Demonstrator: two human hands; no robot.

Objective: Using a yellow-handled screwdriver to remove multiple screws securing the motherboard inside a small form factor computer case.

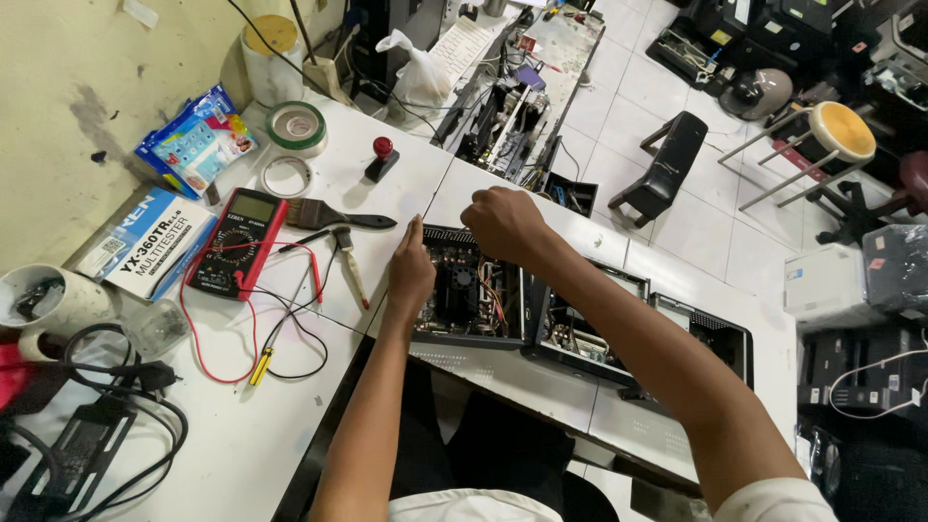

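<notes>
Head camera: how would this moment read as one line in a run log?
left hand: flat on open computer case edge | right hand: closed at case's far rim | beside: multimeter, brush

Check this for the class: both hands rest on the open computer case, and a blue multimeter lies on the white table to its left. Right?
Not quite. In the head view the multimeter is red, not blue. The rest holds: left hand and right hand are on the open computer case, with the white table to its left.
</notes>
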